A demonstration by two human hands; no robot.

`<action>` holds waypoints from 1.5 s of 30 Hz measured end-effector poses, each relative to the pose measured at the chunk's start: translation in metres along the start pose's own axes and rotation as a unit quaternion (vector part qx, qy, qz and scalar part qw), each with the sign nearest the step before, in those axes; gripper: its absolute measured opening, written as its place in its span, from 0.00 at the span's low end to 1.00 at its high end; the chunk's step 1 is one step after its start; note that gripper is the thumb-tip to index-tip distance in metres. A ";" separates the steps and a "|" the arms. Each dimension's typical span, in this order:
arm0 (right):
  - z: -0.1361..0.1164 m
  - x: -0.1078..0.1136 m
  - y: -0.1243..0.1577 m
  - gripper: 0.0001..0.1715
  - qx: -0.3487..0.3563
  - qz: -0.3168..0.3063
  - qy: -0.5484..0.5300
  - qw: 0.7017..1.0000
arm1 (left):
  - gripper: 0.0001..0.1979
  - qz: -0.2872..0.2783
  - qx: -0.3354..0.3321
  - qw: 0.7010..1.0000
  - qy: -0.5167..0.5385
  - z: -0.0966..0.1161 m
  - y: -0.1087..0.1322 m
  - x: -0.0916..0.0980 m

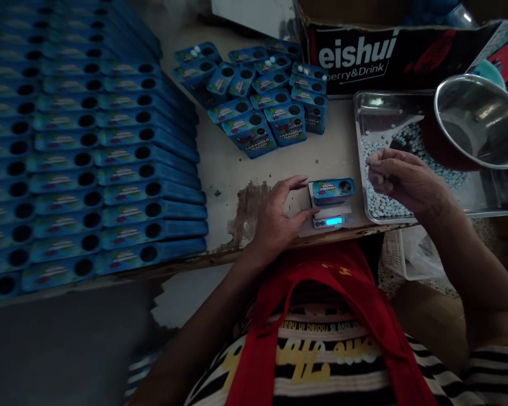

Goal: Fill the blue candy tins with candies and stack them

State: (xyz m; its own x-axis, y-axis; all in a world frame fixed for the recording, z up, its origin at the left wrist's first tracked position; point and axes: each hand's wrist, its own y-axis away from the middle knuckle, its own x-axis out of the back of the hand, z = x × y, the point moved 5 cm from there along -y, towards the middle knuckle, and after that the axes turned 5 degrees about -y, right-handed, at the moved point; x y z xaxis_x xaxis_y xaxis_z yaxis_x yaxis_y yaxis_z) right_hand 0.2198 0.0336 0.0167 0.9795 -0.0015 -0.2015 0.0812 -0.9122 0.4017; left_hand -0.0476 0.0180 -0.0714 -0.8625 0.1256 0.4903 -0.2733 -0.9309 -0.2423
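A small digital scale (322, 223) with a lit blue display lies near the table's front edge. On it rests a blue candy box (332, 197) with a dark round hole in its top. My left hand (279, 214) is beside the scale, thumb and fingers spread, the thumb by the scale's left side. Above the clear tray (486, 213) my right hand (406, 177) is closed, fingertips pinched together; whatever is between them cannot be made out. Small pale-blue candies (383, 207) lie in the tray under that hand.
Rows of blue boxes (122, 155) fill the left side. Several more boxes (275, 107) stand at the back, some with white pieces on top. A steel bowl (474, 121) leans in the tray. Behind is a black carton (351, 56); a white basket (395, 256) sits below.
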 end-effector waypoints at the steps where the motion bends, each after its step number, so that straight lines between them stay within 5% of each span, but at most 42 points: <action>1: -0.002 0.001 0.000 0.13 0.006 0.004 0.000 1.000 | 0.34 0.002 0.004 1.000 0.001 -0.002 0.000 -0.001; 6: -0.014 0.025 0.004 0.10 0.073 0.036 0.074 0.994 | 0.32 0.016 0.026 0.999 0.036 -0.012 -0.003 -0.011; 12: -0.005 0.051 0.011 0.09 0.190 0.118 0.309 0.924 | 0.30 -0.007 0.042 0.998 0.048 -0.015 -0.013 -0.036; 16: 0.033 0.049 0.009 0.16 0.147 0.117 0.173 0.967 | 0.17 -0.023 -0.002 0.999 0.033 -0.001 -0.025 -0.042; 19: 0.065 0.040 0.003 0.22 0.058 0.102 -0.022 0.993 | 0.12 -0.040 -0.128 0.990 -0.039 0.027 -0.039 -0.042; 22: 0.084 0.023 -0.005 0.22 -0.023 0.068 -0.165 0.984 | 0.12 -0.061 -0.227 0.966 -0.109 0.053 -0.055 -0.046; 25: 0.086 0.010 -0.010 0.18 -0.036 0.057 -0.243 0.968 | 0.13 -0.069 -0.239 0.958 -0.140 0.060 -0.069 -0.048; 30: 0.085 0.005 -0.010 0.12 -0.049 0.077 -0.311 0.946 | 0.17 -0.033 -0.189 0.969 -0.155 0.047 -0.066 -0.035; 36: 0.080 0.009 -0.008 0.03 -0.085 0.069 -0.321 0.941 | 0.16 0.030 -0.031 0.999 0.025 0.021 -0.048 -0.030; 41: 0.073 0.014 -0.004 0.15 -0.116 0.074 -0.268 0.953 | 0.29 0.072 0.101 0.969 0.212 -0.009 -0.027 -0.049; 45: 0.071 0.022 -0.004 0.09 -0.096 0.075 -0.202 0.972 | 0.29 0.043 0.130 0.953 0.270 -0.012 -0.009 -0.063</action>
State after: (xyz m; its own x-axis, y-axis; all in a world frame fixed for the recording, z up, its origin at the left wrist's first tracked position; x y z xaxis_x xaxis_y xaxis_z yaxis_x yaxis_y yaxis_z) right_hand 0.2275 0.0079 -0.0526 0.8338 -0.3253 -0.4461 0.0132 -0.7960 0.6051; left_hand 0.0036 0.0224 -0.1103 -0.9895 0.1385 -0.0406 -0.1381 -0.9903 -0.0124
